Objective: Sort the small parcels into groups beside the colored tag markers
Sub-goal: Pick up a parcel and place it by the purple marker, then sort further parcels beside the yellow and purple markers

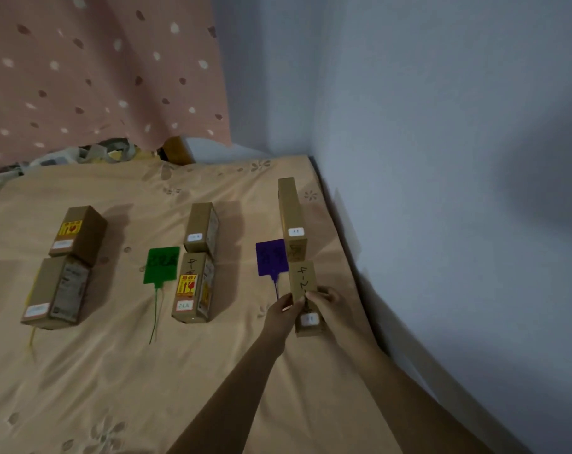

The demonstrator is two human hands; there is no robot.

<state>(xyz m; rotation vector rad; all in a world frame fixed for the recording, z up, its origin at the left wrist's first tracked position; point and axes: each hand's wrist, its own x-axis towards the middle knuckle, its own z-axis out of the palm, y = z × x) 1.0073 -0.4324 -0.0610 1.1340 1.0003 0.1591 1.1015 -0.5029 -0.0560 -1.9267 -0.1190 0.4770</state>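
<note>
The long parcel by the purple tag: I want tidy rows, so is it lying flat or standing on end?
Lying flat. The long parcel rests lengthwise on the bedsheet, its white label facing up, beside the purple tag.

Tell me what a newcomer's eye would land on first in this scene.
Both hands, left hand and right hand, meet on a narrow brown parcel at the bed's right edge, just right of the purple tag. The bright green tag stands out mid-bed, with two boxes lined up on its right. Further left, two more brown boxes sit in a row on the tan bedsheet.
</note>
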